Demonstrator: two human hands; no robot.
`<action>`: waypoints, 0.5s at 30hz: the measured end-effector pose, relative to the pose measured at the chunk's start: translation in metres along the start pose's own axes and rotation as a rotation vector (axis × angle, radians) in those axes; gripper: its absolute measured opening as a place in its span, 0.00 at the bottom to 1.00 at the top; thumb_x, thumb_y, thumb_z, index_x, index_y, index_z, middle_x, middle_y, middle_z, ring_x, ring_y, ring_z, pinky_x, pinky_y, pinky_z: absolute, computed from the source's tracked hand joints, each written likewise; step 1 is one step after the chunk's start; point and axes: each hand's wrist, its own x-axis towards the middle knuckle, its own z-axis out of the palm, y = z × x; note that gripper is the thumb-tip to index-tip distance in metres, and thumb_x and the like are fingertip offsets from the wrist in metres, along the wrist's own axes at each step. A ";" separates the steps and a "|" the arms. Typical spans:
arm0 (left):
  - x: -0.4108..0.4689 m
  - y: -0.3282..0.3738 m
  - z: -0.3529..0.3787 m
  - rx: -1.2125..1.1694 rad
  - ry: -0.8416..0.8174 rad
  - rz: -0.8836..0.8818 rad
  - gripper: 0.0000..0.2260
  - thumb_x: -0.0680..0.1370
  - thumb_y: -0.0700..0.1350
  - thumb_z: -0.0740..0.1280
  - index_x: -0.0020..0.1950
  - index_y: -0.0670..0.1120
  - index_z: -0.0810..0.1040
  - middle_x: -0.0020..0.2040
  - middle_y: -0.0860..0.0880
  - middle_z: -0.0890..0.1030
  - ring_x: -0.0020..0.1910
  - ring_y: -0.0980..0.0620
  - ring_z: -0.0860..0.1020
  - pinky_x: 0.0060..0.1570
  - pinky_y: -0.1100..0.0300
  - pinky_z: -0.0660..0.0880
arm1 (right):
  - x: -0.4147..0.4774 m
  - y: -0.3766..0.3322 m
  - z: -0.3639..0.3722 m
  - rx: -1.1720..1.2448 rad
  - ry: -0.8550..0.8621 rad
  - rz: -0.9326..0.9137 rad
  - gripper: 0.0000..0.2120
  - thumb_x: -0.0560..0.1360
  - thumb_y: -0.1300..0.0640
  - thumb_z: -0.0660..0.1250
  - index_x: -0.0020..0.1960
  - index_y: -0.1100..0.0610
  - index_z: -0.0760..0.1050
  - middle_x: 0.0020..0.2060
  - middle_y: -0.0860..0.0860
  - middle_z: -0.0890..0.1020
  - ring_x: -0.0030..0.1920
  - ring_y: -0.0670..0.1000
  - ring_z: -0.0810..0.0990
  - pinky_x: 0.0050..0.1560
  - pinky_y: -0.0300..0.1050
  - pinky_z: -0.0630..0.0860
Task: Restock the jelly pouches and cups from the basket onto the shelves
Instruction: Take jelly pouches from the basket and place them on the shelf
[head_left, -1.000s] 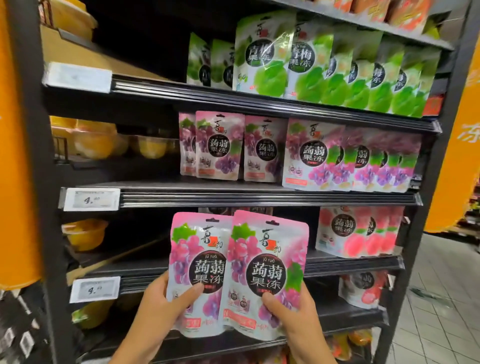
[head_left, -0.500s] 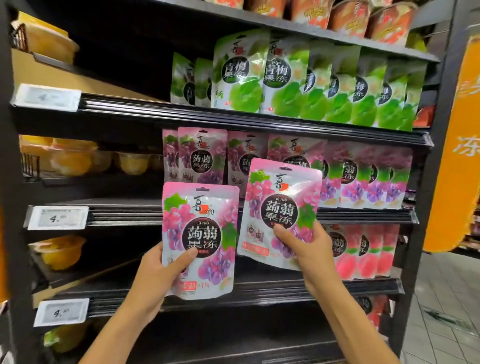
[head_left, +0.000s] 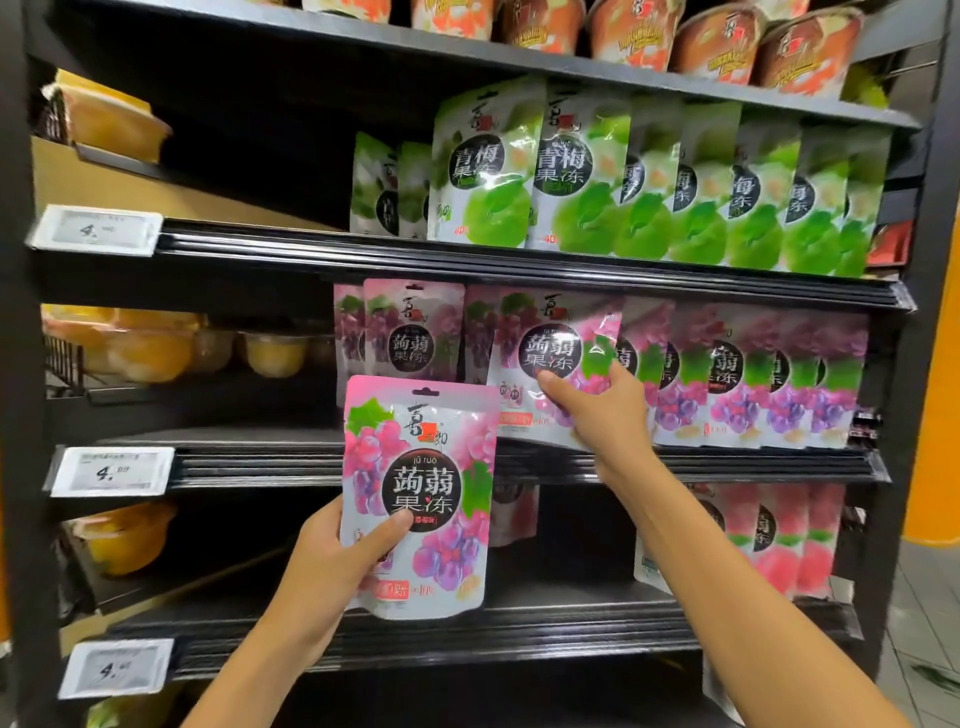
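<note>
The right hand (head_left: 602, 415) has its grip clamped low on a grape pouch (head_left: 550, 343), thumb laid across the front. That pouch is at the front edge of the grape shelf (head_left: 727, 467), near its middle, slightly tilted and just in front of the standing row (head_left: 737, 374). I'd say its base should be seated behind the shelf's lip and its face squared up before the thumb lets go, or it may flop forward. The arm reaches up and forward, nearly straight. The left hand (head_left: 327, 566), lower with the elbow bent, pinches a second grape pouch (head_left: 415, 467) by its lower left side, upright, out in front of the shelves.
</note>
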 end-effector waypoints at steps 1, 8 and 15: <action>0.002 0.000 0.000 0.002 0.004 -0.003 0.15 0.66 0.54 0.75 0.51 0.53 0.81 0.49 0.45 0.86 0.46 0.45 0.86 0.35 0.56 0.81 | 0.003 0.001 0.002 -0.018 0.012 -0.017 0.20 0.67 0.54 0.79 0.50 0.54 0.71 0.36 0.41 0.80 0.36 0.41 0.79 0.34 0.34 0.74; 0.007 -0.002 0.008 0.010 0.002 -0.006 0.20 0.66 0.54 0.75 0.54 0.48 0.79 0.48 0.45 0.86 0.45 0.45 0.86 0.35 0.57 0.81 | -0.003 0.007 0.007 -0.222 -0.052 -0.068 0.42 0.68 0.43 0.77 0.73 0.59 0.63 0.68 0.50 0.73 0.68 0.52 0.71 0.68 0.51 0.68; 0.009 -0.005 0.007 -0.010 0.004 -0.012 0.20 0.66 0.53 0.75 0.55 0.48 0.79 0.48 0.45 0.86 0.46 0.45 0.85 0.37 0.55 0.82 | -0.028 0.018 -0.009 -0.402 0.035 -0.179 0.35 0.69 0.48 0.77 0.69 0.57 0.66 0.63 0.53 0.77 0.58 0.50 0.77 0.59 0.47 0.74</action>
